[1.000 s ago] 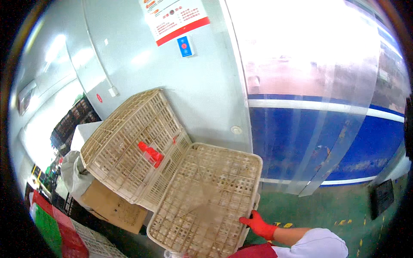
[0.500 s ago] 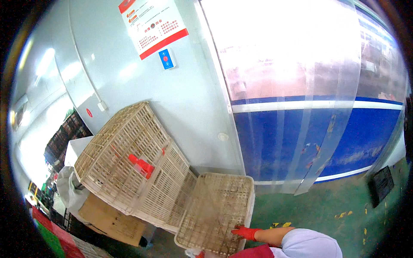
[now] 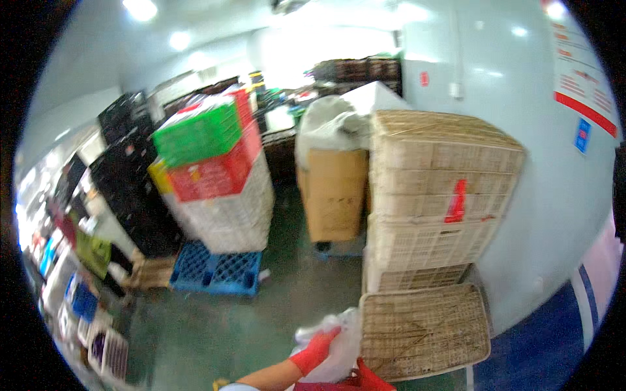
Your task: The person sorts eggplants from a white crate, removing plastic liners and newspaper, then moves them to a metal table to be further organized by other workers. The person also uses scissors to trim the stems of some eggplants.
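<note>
My left hand (image 3: 314,352), in a red glove, is closed on a crumpled, translucent white plastic bag (image 3: 344,352). The bag hangs beside the left edge of a low beige plastic crate (image 3: 486,329) with a dirty lattice surface. At the bottom of the picture my right hand (image 3: 373,378), also red-gloved, is close to the bag and the crate's near left corner. It is blurred and partly cut off, so its fingers cannot be made out.
Behind the low crate rises a tall stack of beige crates (image 3: 430,244) bearing a red object (image 3: 456,202). A cardboard box (image 3: 336,195) stands left of it. Green, red and white crates (image 3: 225,225) rest on a blue pallet (image 3: 215,267). A person (image 3: 94,251) is at far left.
My view has swung left, bringing the pallet and stacked crates into sight. My right hand has come off the middle of the low crate toward its near left corner. The bag now shows more fully.
</note>
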Tool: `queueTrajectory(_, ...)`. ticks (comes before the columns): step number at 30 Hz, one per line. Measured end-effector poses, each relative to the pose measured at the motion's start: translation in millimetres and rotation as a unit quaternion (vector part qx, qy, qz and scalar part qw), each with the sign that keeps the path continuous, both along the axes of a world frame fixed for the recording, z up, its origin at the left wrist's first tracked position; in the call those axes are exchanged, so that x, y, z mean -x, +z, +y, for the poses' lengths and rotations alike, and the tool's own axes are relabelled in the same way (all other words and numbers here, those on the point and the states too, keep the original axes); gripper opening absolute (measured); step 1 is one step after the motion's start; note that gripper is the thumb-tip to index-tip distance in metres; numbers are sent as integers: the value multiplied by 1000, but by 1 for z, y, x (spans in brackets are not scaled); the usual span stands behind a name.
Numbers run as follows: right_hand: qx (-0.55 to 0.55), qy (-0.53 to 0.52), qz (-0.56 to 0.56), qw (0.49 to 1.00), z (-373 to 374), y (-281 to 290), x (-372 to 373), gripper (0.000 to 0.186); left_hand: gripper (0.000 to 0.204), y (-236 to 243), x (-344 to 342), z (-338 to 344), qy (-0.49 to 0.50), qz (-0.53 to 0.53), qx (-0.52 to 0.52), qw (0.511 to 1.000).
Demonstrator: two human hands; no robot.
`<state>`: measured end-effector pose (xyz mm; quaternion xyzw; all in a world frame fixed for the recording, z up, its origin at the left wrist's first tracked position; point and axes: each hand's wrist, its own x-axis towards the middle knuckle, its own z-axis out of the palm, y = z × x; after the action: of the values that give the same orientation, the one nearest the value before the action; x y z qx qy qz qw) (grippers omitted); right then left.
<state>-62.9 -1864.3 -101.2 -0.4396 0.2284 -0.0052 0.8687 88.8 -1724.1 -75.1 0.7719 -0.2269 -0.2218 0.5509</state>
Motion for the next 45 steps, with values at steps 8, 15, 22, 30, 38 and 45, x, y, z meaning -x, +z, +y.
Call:
queueTrajectory(8, -110, 273, -19, 955, 84, 42, -51, 39, 38, -31, 95, 131, 121, 251, -15, 960)
queueTrajectory(15, 131, 585, -79, 797, 234, 38, -70, 34, 56, -8, 161, 261, 273, 331, 51, 902)
queueTrajectory(22, 69, 623, -90, 774, 379, 72, -83, 29, 56, 17, 179, 380, 377, 369, 291, 798)
queueTrajectory(30, 300, 524, -261, 753, 485, 29, -161, 45, 47, 41, 174, 476, 462, -14, 125, 878)
queueTrajectory(38, 415, 312, -140, 843, 504, 39, -275, 42, 40, -48, 210, 609, 587, 180, 245, 750)
queueTrajectory(45, 622, 431, -60, 651, 607, -50, -350, 35, 40, -107, 366, 703, 795, 307, 297, 431)
